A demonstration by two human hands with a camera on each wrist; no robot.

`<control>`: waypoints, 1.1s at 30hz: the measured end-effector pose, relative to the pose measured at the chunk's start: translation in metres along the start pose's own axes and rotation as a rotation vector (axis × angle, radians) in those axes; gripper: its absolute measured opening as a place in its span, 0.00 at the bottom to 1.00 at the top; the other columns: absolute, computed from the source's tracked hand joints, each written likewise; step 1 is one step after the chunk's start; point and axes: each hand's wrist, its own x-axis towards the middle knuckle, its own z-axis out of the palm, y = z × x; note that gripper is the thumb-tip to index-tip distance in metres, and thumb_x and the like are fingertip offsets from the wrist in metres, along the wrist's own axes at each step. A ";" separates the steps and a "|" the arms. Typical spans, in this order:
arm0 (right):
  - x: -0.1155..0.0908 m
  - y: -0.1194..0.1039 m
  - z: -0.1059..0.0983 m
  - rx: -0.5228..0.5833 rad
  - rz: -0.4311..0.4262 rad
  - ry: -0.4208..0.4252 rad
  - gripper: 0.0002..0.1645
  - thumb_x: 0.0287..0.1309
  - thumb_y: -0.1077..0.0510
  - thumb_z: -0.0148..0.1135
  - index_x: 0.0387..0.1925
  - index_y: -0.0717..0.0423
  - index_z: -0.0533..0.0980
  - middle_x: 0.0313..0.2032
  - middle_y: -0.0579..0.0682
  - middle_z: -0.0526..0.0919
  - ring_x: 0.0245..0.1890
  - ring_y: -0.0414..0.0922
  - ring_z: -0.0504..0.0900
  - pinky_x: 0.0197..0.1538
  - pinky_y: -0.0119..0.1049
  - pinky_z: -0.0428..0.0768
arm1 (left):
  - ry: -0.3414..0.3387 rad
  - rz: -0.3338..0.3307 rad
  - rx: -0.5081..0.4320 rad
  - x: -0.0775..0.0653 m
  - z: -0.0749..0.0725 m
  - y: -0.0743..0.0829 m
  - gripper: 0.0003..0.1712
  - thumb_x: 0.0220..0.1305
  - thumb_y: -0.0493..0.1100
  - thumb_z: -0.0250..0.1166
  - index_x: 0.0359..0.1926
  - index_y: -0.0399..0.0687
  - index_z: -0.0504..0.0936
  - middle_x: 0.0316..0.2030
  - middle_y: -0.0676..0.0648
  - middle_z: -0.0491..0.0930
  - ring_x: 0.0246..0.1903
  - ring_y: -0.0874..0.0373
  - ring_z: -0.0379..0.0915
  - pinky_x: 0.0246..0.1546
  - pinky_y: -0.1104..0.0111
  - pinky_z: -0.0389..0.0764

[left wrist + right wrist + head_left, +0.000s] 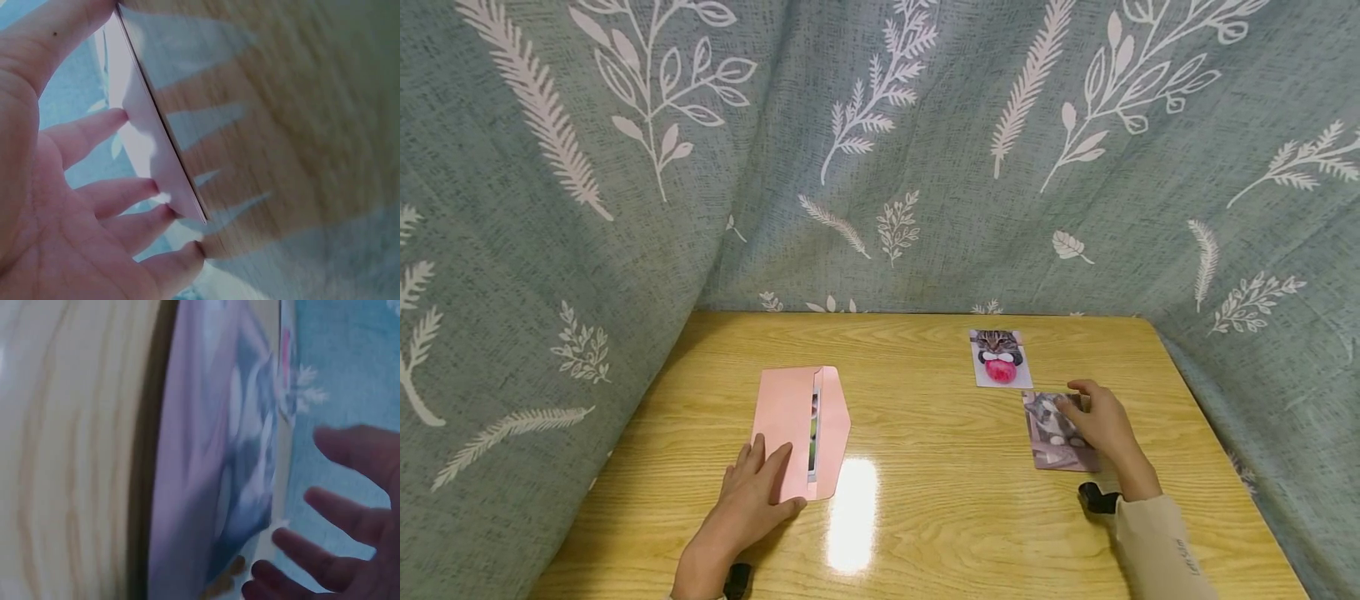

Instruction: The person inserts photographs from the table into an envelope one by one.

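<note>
On the left of the table lies a pink envelope (784, 400), its pointed flap spread to the right and a picture card (813, 433) showing in its slot. My left hand (741, 504) rests on the envelope's near left part with fingers spread; the left wrist view has the fingertips (119, 115) at the envelope's surface (140, 125). On the right, my right hand (1105, 425) is over the right side of a greyish cat photo card (1060, 457). In the right wrist view its fingers (347, 515) are apart and loosely bent beside the card (187, 469).
Just behind the greyish card lies another card (1000, 373) with a tabby cat and a pink ball. The wooden table (925, 500) is bordered at the back and sides by a green leaf-patterned cloth (865, 233). A bright reflection shows near the envelope.
</note>
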 end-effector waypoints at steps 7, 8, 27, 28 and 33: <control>0.002 0.016 0.001 -0.191 0.028 -0.064 0.45 0.64 0.49 0.66 0.66 0.79 0.61 0.61 0.82 0.64 0.61 0.77 0.60 0.62 0.70 0.53 | -0.005 -0.004 -0.001 0.000 -0.001 0.002 0.49 0.57 0.54 0.75 0.74 0.43 0.64 0.74 0.23 0.42 0.73 0.26 0.35 0.66 0.31 0.40; 0.002 0.016 0.001 -0.202 0.039 -0.071 0.45 0.64 0.48 0.66 0.66 0.79 0.60 0.62 0.82 0.62 0.62 0.77 0.58 0.62 0.70 0.53 | -0.007 -0.006 -0.004 0.000 -0.001 0.002 0.49 0.57 0.54 0.75 0.74 0.43 0.64 0.74 0.24 0.42 0.73 0.26 0.35 0.66 0.31 0.39; -0.004 0.013 0.002 -0.116 0.079 0.067 0.20 0.63 0.61 0.64 0.49 0.73 0.72 0.44 0.74 0.74 0.49 0.71 0.70 0.49 0.64 0.70 | 0.026 0.026 0.023 0.001 -0.001 0.002 0.49 0.57 0.53 0.76 0.74 0.42 0.64 0.73 0.22 0.43 0.72 0.24 0.36 0.65 0.30 0.41; -0.005 0.013 0.002 -0.101 0.082 0.075 0.18 0.64 0.62 0.63 0.49 0.73 0.72 0.44 0.74 0.75 0.48 0.70 0.72 0.47 0.63 0.72 | 0.029 0.026 0.024 0.001 -0.001 0.002 0.49 0.57 0.53 0.76 0.74 0.42 0.64 0.73 0.22 0.43 0.72 0.24 0.36 0.65 0.30 0.41; -0.007 0.013 0.002 -0.032 0.086 0.098 0.14 0.67 0.63 0.60 0.48 0.70 0.72 0.43 0.69 0.79 0.42 0.63 0.80 0.40 0.54 0.78 | 0.010 0.012 0.015 0.001 0.000 0.001 0.49 0.57 0.53 0.76 0.74 0.42 0.64 0.73 0.22 0.43 0.72 0.25 0.35 0.65 0.30 0.41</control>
